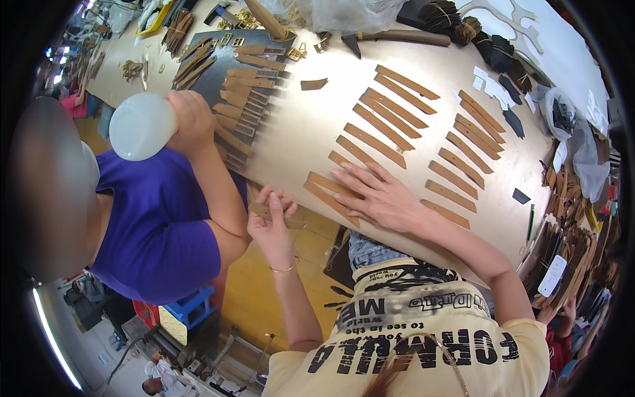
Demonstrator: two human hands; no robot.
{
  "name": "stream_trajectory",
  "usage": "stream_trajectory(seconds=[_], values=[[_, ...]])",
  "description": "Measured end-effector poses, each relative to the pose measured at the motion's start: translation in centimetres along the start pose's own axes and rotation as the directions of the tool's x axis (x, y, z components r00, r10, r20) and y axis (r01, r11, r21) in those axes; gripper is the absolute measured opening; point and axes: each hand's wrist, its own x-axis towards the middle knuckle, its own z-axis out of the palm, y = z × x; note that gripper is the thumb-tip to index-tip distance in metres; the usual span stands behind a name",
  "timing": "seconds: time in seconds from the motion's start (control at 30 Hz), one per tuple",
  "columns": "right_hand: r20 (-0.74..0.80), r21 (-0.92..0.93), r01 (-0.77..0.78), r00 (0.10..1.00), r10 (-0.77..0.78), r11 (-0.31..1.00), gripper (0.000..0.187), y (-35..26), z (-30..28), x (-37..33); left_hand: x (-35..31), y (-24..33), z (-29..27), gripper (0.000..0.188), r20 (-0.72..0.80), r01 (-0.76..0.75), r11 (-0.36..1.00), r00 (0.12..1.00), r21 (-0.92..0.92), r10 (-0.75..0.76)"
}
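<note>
My left hand (272, 221) is off the near table edge, its thumb and fingers closed on a brown leather strip (260, 211). With fingers spread, my right hand (382, 198) lies flat on the table, touching brown strips beneath it; its palm hides part of them. Just left of that hand, two leather strips (331, 202) meet at one end. Farther up, a row of similar strips (387, 126) with angled ends fans across the tabletop. A second row of strips (467, 159) runs down its right side.
At left, a co-worker's hand (192, 122) grips a whitish rounded container (140, 127). Beside it, straps with metal buckles (246, 99) lie on a dark board. A hammer (397, 38) rests at the far edge, near loose buckles (296, 51). Leather bundles (562, 264) are stacked at right.
</note>
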Motion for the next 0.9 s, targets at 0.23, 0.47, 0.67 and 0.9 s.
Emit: stream_trajectory(seconds=[0.23, 0.47, 0.67, 0.9], values=[[-0.032, -0.012, -0.043, 0.999, 0.043, 0.999, 0.052, 0.3, 0.1, -0.8, -1.6, 0.2, 2.1, 0.037, 0.120, 0.131, 0.988, 0.985, -0.081, -0.121], [0.076, 0.020, 0.040, 0.996, -0.042, 0.999, 0.058, -2.1, 1.3, -1.6, -0.9, 0.8, 2.9, 0.045, 0.277, 0.334, 0.833, 0.934, -0.441, -0.228], [-0.056, 0.052, -0.066, 0.996, 0.069, 0.997, 0.065, -1.9, -0.9, -3.1, -1.0, 1.0, 3.0, 0.044, 0.398, 0.464, 0.683, 0.877, -0.564, -0.268], [-0.348, 0.605, -0.011, 0.896, 0.277, 0.796, 0.063, -3.5, -2.3, -3.3, -2.9, 1.3, 6.4, 0.036, 0.494, 0.504, 0.597, 0.847, -0.624, -0.199]])
